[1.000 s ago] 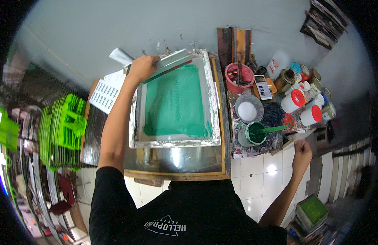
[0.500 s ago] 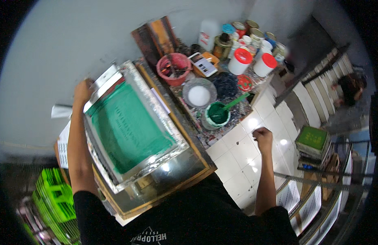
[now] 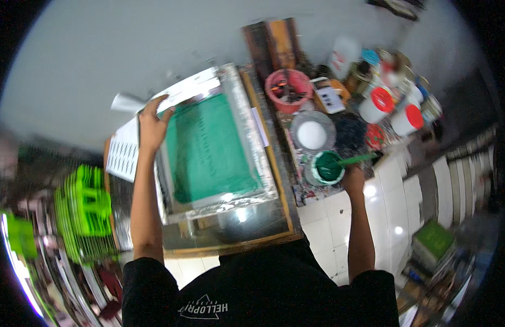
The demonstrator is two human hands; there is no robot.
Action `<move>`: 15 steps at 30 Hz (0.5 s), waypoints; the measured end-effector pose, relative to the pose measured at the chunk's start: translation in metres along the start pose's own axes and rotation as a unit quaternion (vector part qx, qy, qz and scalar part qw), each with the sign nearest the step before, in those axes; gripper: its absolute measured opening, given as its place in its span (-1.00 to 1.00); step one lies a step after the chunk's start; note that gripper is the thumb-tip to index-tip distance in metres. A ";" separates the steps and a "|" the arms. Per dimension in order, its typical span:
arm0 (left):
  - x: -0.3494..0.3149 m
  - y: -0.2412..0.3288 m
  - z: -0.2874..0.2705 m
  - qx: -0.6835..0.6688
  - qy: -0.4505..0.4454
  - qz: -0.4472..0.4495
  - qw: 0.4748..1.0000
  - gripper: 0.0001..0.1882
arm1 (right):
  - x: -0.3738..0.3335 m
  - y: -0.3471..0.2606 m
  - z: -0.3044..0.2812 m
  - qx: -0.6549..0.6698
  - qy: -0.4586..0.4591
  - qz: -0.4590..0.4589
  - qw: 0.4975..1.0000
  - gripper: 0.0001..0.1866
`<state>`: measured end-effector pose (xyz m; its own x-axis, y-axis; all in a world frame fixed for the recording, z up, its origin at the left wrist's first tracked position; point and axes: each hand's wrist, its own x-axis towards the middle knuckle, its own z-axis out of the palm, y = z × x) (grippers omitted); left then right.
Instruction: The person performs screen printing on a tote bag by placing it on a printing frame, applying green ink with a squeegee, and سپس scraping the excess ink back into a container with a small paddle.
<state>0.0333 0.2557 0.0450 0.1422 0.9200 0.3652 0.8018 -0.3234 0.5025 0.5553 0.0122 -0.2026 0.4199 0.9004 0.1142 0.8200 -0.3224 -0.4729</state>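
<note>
A screen-printing frame (image 3: 269, 185) with a green-coated mesh (image 3: 214, 147) lies on the dark, wood-edged table (image 3: 247, 229). My left hand (image 3: 153, 124) is at the frame's far left corner, fingers apart, beside a whitish strip (image 3: 195, 87) across the far end. To the right, my right hand (image 3: 353, 177) is by a white-rimmed pot (image 3: 312, 173) of dark green ink, just under the green stick (image 3: 357, 159) leaning out of it. Its fingers are blurred and partly hidden, so whether they touch the stick or pot does not show.
Behind the pot stand a grey dish (image 3: 296, 117) with a white centre, a pink bucket (image 3: 289, 90), a phone (image 3: 330, 99) and red-lidded jars (image 3: 377, 106). Bright green racks (image 3: 83, 212) stand at the left. Printed paper (image 3: 124, 150) lies beside the frame.
The view has turned, shifting the table rightward in it. My right hand has moved from over the floor to the ink pot. My left hand's fingers now show spread at the frame's corner.
</note>
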 end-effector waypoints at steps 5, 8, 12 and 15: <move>-0.191 0.010 -0.083 0.036 -0.016 -0.133 0.990 -0.17 | -0.034 0.012 -0.058 0.390 0.077 0.259 0.880 -0.89; -0.284 0.000 -0.081 0.021 -0.022 -0.235 0.972 0.21 | -0.038 -0.006 -0.132 0.349 0.168 0.117 0.915 -0.86; -0.318 -0.021 -0.045 0.035 0.009 -0.217 0.975 0.24 | -0.007 -0.159 -0.182 0.312 0.044 -0.008 0.949 -0.71; -0.314 -0.035 -0.035 -0.017 0.030 -0.203 0.978 0.23 | -0.002 -0.274 -0.132 0.334 -0.143 -0.156 0.919 -0.63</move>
<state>-0.0596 -0.0300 -0.0596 -0.2195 0.9600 0.1738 0.7649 0.0588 0.6414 0.3810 0.0606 0.0421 0.0071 0.9892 0.1467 0.4219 0.1300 -0.8973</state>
